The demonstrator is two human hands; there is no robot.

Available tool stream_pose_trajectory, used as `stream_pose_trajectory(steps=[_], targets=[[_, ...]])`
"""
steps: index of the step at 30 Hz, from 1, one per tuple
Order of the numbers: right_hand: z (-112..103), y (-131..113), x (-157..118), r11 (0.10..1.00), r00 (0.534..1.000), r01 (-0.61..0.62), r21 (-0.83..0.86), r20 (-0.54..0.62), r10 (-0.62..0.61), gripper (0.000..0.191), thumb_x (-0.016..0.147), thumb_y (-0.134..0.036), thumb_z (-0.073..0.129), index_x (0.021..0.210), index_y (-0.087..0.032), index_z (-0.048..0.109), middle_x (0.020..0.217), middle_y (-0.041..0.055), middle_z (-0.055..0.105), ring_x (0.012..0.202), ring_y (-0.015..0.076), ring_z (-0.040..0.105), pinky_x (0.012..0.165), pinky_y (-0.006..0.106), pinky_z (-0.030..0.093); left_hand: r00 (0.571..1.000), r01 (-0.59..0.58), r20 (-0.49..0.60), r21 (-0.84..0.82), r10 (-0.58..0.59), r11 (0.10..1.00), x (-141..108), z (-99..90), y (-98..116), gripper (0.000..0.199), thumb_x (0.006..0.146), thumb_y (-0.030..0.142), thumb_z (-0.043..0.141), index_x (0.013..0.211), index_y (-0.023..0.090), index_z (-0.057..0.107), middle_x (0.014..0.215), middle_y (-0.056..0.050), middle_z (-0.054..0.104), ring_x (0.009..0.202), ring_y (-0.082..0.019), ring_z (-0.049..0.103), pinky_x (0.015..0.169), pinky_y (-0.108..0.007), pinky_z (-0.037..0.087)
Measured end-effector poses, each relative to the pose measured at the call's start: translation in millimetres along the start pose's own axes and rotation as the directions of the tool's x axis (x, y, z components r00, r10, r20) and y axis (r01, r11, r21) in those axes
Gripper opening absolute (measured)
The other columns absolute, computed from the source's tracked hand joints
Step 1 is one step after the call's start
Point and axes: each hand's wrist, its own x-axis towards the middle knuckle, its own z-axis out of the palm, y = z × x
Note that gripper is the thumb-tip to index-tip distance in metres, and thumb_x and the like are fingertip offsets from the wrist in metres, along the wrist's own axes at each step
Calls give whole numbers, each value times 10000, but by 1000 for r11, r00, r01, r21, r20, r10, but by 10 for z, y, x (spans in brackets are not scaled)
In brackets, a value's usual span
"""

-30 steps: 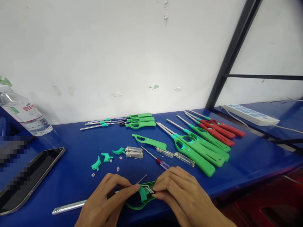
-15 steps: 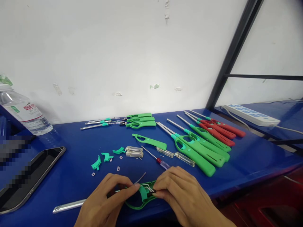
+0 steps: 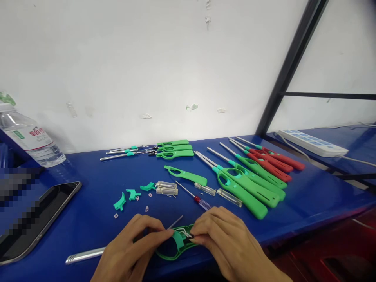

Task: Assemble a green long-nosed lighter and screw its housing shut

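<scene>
At the table's front edge lies an open green lighter shell with a teal trigger and white wires inside. My left hand pinches the shell's left end; a thin metal piece sticks up by its fingertips. A silver tube extends out to the left beneath that hand. My right hand has its fingers pressed together on the shell's right part, around a small dark piece at the wire ends. The fingers partly hide that piece.
Teal triggers, clear fuel tanks, a screwdriver and a green shell half lie beyond my hands. Green lighters and red lighters are at right; a phone and bottle at left.
The thin metal piece at my left fingertips has shifted slightly up and right. The trigger has moved a little to the right. Both hands keep nearly the same place and grip.
</scene>
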Motion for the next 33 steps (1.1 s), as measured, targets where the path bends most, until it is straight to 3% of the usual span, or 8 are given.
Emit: stream_pose_trajectory(steps=[9,17,33], targets=[[-10,-31,45,1000,1000,9,-21,-19,-9,143,1169,-212,496,1093,-230,615,940,-22,754,837,151,659,776,287,515,999,33,27,-2,-33,999,0,-3,5,291,1130,185,532,1332,331,682,1095,30,687,901,-64,741,800,-97,578],[-9,-15,21,999,1000,18,-46,-17,-19,147,1167,-238,510,1088,-228,634,928,-8,749,842,159,672,777,289,525,992,121,-50,42,-119,992,36,16,28,170,1144,344,560,1186,347,724,1072,66,715,907,-75,761,859,-92,584],[-12,-7,36,995,998,39,-92,-39,-42,234,1192,-289,449,1068,-244,643,892,-24,743,805,159,680,768,316,515,997,78,-21,52,-77,996,-3,34,1,190,1164,349,520,1239,339,694,1056,52,712,878,-58,748,807,-79,583]])
